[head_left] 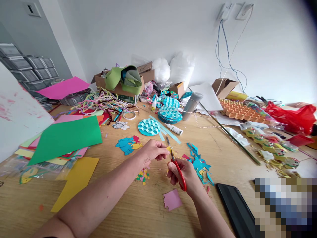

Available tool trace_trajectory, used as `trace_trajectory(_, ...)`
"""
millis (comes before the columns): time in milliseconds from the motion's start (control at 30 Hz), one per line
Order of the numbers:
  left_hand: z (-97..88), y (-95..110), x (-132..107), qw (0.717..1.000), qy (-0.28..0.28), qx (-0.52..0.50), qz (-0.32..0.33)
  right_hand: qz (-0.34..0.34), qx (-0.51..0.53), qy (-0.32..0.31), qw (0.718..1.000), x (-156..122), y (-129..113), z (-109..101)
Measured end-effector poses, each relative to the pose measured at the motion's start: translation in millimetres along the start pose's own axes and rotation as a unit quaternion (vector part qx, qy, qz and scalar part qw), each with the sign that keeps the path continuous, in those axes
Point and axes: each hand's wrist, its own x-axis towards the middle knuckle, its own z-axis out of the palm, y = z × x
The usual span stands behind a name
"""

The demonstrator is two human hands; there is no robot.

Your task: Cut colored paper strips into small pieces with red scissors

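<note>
My left hand [151, 152] pinches a small piece of yellow paper [169, 149] between thumb and fingers. Red-handled scissors [182, 175] are gripped in my right hand [188, 177], their blades parted at the yellow paper. Blue paper fish [125, 145] lie left of my hands, with small red and yellow paper shapes beside them. Right of the scissors is a heap of blue paper scraps [198, 163]. Below my left hand are small coloured paper dots [143, 176]. A pink paper piece [172, 199] with notched edges lies nearer to me.
Coloured paper sheets [71, 138] are stacked at left. Behind my hands stand patterned blue discs [149, 127], a glue bottle [174, 129] and a grey flask [192, 105]. A black phone [235, 208] lies at right. A long green stick [237, 145] slants across the right side.
</note>
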Motion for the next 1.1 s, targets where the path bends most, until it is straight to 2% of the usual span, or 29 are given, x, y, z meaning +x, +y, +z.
trace_trajectory(200,-0.5,1.3,-0.3,1.000,-0.008,0.016,0.000,-0.010,-0.008,-0.022,1.000,0.2,1.9,-2.1)
trace_trajectory(1100,-2.1,7.1,-2.0,0.999,-0.031,0.021,-0.015,0.004,-0.018,-0.023,1.000,-2.0,-1.1,-2.8)
